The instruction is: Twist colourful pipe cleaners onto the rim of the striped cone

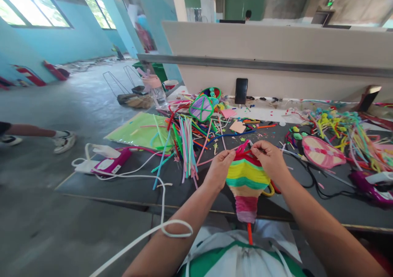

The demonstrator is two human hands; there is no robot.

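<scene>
Both my hands hold a fan-shaped piece woven from coloured pipe cleaners [247, 183], striped red, yellow, green, tan and pink, with an orange stem at the bottom. My left hand [220, 168] pinches its upper left edge. My right hand [270, 158] pinches the upper right edge, where loose pink ends stick up. The piece hangs over the near edge of the dark table [129, 187].
Loose pipe cleaners [184, 140] lie scattered mid-table. A round purple-and-green woven piece [201, 108], a pink woven fan [322, 152], a black phone [241, 91], a glue gun [112, 164] with white cord, a green sheet [138, 129] and a bottle [156, 91] are around. Another person's leg [37, 136] is at the left.
</scene>
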